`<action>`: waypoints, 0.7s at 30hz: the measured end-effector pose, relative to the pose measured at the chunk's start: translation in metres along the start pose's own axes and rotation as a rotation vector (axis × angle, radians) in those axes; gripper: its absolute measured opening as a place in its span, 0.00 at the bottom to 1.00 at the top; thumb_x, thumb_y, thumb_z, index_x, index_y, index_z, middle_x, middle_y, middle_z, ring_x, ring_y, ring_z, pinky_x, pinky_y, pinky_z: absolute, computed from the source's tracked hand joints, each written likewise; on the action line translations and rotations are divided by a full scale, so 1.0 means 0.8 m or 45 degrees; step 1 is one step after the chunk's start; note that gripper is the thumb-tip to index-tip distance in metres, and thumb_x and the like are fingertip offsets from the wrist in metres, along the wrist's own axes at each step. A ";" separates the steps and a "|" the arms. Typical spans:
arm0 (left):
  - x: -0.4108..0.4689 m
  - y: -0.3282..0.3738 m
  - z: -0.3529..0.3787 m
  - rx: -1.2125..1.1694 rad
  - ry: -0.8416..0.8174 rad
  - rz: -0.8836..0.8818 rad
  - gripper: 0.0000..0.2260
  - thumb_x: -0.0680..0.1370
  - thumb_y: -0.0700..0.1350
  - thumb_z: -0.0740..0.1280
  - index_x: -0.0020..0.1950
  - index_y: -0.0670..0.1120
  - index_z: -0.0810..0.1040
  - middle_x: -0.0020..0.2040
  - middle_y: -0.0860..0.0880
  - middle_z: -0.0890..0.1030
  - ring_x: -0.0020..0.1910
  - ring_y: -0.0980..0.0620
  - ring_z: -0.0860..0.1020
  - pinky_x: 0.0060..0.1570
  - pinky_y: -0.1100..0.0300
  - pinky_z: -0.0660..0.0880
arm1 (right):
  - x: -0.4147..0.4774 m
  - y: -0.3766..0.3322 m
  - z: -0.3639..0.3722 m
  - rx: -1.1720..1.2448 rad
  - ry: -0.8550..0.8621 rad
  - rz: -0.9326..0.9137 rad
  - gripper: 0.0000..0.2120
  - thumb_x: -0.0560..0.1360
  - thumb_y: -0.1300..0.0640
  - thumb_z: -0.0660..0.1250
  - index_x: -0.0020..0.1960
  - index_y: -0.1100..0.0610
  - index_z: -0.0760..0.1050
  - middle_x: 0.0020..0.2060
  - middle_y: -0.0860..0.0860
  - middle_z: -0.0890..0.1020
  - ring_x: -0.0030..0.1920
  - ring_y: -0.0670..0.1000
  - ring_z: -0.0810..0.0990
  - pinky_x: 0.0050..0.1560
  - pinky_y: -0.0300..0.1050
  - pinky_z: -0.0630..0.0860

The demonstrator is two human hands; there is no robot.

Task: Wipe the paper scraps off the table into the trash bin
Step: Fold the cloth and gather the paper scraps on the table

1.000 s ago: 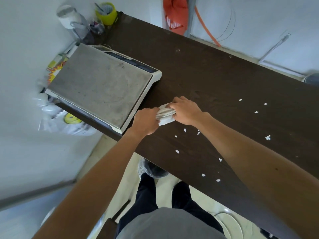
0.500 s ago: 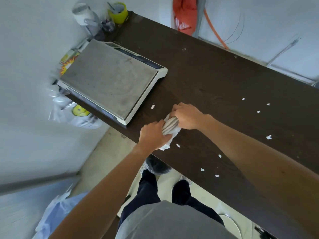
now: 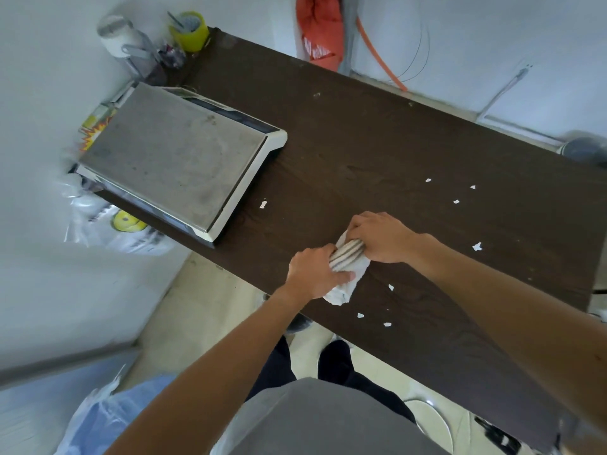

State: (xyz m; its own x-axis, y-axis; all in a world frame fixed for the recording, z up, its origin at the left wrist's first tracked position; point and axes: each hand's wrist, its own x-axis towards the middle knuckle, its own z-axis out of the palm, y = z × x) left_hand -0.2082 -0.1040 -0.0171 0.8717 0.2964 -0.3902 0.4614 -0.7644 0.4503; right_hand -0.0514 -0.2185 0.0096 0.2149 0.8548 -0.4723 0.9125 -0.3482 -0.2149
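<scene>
— Two hands on one cloth (image 3: 345, 267), near the front edge of the counter (image 3: 377, 133). Left hand (image 3: 313, 274) is curled around the lower, bunched end; right hand (image 3: 381, 238) is clamped over the upper end. Both closed on it.

— How does the cloth lie?

— Rolled or folded into a short bundle, long axis slanting from the front edge up toward the right hand. Its loose tail touches the counter just inside the edge.

— And the paper scraps?

— Split by the hands. Nearest group (image 3: 374, 315): three bits just right of the cloth's tail, close to the front edge, on the right hand's side. One larger scrap (image 3: 477, 246) sits further right, past the right wrist. A far cluster (image 3: 455, 192) lies deeper on the counter, well apart from the cloth. One lone scrap (image 3: 263, 204) lies the other way, left of the hands, just beside the corner of the grey scale (image 3: 174, 159).

— Trash bin?

— Not clearly visible. A blue-white plastic bag (image 3: 108, 418) shows on the floor at lower left, on the left hand's side; can't tell if it lines a bin.

— So the sweep?

— My judgement: most scraps lie rightward, so the right hand is nearer to them and would draw them left along the edge.
</scene>
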 end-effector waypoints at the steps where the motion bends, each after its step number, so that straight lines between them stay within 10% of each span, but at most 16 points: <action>1: 0.000 0.008 0.003 -0.025 -0.008 0.005 0.22 0.73 0.67 0.69 0.52 0.49 0.76 0.46 0.50 0.83 0.45 0.47 0.82 0.48 0.54 0.75 | -0.008 0.006 0.002 -0.005 -0.006 0.015 0.19 0.73 0.61 0.63 0.61 0.48 0.78 0.61 0.47 0.75 0.64 0.51 0.72 0.62 0.50 0.70; 21: 0.062 0.015 -0.029 -0.200 0.019 0.066 0.14 0.75 0.58 0.69 0.51 0.50 0.74 0.45 0.52 0.79 0.43 0.51 0.79 0.47 0.54 0.76 | 0.023 0.038 -0.029 0.108 0.036 0.302 0.21 0.74 0.61 0.60 0.62 0.45 0.78 0.58 0.50 0.76 0.61 0.54 0.74 0.60 0.54 0.72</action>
State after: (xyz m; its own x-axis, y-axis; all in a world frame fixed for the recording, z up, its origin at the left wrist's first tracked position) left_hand -0.1556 -0.0848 -0.0125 0.8969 0.2684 -0.3514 0.4347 -0.6804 0.5900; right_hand -0.0115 -0.2043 0.0141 0.4304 0.7553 -0.4943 0.8030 -0.5705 -0.1726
